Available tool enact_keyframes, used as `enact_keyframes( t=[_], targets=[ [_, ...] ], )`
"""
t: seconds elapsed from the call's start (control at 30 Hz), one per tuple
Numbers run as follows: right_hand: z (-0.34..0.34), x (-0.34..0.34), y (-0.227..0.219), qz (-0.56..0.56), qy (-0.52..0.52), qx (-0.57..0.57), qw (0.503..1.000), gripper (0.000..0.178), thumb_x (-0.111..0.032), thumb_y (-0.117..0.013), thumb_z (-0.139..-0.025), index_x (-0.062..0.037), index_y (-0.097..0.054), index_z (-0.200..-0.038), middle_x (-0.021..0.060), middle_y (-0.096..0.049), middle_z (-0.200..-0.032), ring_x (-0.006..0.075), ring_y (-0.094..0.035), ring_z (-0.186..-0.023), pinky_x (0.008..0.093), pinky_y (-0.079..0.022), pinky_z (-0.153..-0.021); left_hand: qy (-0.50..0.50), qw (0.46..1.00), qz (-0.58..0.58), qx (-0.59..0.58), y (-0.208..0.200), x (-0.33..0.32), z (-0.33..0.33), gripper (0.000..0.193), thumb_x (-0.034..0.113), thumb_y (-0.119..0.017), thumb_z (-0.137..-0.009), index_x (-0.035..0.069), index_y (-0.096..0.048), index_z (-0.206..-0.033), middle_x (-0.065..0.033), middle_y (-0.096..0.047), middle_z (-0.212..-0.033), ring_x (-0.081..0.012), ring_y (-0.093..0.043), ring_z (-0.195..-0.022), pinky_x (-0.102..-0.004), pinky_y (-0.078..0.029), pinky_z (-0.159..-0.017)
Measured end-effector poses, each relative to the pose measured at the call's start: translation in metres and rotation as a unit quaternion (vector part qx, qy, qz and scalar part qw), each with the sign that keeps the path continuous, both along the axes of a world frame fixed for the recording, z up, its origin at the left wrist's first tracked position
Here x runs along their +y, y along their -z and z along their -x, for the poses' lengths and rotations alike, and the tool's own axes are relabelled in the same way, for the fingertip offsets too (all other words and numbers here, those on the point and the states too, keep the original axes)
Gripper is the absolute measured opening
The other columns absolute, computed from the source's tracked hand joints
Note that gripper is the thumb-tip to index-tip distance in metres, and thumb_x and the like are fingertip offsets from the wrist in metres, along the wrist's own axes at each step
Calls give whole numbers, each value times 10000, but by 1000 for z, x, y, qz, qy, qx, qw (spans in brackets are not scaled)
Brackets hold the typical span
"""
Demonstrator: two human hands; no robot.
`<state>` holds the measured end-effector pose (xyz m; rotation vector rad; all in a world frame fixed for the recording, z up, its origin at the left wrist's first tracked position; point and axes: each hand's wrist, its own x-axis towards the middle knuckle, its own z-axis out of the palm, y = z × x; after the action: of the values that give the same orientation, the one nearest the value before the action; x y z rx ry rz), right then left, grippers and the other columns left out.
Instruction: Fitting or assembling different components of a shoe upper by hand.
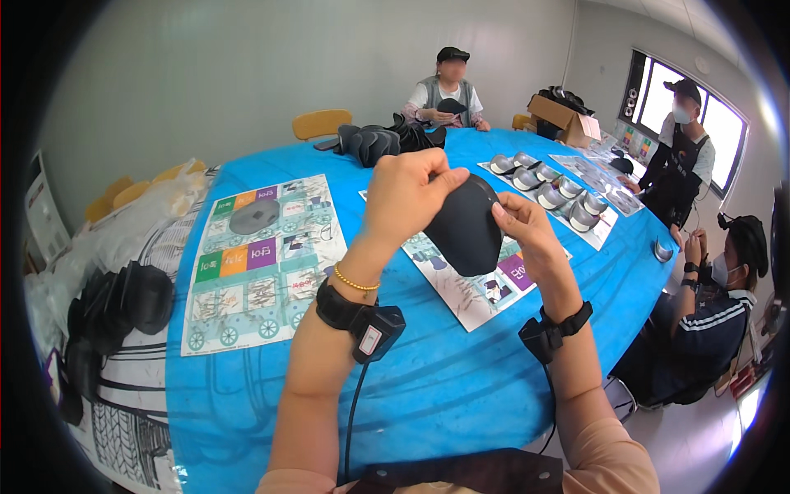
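Note:
Both my hands hold up a black, smooth, rounded piece [465, 226], shaped like a shallow cup or pad, above the table; its exact kind I cannot make out. My left hand [407, 193] pinches its upper left edge, thumb and fingers closed. Gripping the upper right edge is my right hand [524, 222], thumb on the near face, other fingers partly hidden. Under the piece lies a printed sheet [465, 305] with coloured squares. Each wrist wears a black strapped device with a cable.
Blue sheeting [247, 395] covers the table. Another printed sheet [271, 317] carries a grey disc [254, 217]. Silver-grey cup-shaped pieces [551, 196] stand in rows at right. Black pieces lie stacked at the back [370, 144] and left [123, 309]. Several people sit or stand around the table.

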<state>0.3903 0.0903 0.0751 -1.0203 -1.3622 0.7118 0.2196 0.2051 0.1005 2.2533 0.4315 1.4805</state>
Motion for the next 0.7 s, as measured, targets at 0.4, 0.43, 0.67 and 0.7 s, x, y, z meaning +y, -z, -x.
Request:
enact_keyframes(
  t=[0.4, 0.43, 0.67, 0.7],
  targets=[
    [-15, 4, 7, 28, 36, 31, 998, 201, -259, -596, -914, -65, -635, -944, -38, -630, -818, 48, -528, -763, 232, -361, -763, 3, 1000, 21, -2, 2, -9, -12, 367, 357, -719, -832, 11, -646, -736, -19, -604, -590, -52, -523, -561, -221, -390, -505],
    [-18, 6, 8, 28, 40, 33, 998, 201, -259, -596, -914, -65, -635, -944, -38, -630, -818, 48, -528, -763, 232, -361, -763, 10, 999, 4, -41, 3, -12, -13, 376, 363, -729, -823, 10, -642, -729, -11, -591, -579, -46, -505, -551, -215, -377, -496],
    [-13, 11, 7, 51, 7, 173, 984, 172, -264, -568, -933, -110, -628, -982, -59, -613, -837, 47, -507, -734, 239, -366, -718, 11, 994, -40, -101, -3, -11, -3, 409, 320, -752, -813, 11, -555, -631, 36, -449, -507, -29, -359, -495, -214, -267, -439],
    [-17, 13, 10, 49, 13, 175, 983, 172, -264, -568, -933, -110, -628, -982, -59, -613, -837, 47, -507, -734, 239, -366, -718, 17, 994, -40, -98, -3, -12, -3, 415, 300, -754, -813, 13, -533, -613, 43, -425, -499, -29, -340, -492, -222, -249, -431]
  ],
)
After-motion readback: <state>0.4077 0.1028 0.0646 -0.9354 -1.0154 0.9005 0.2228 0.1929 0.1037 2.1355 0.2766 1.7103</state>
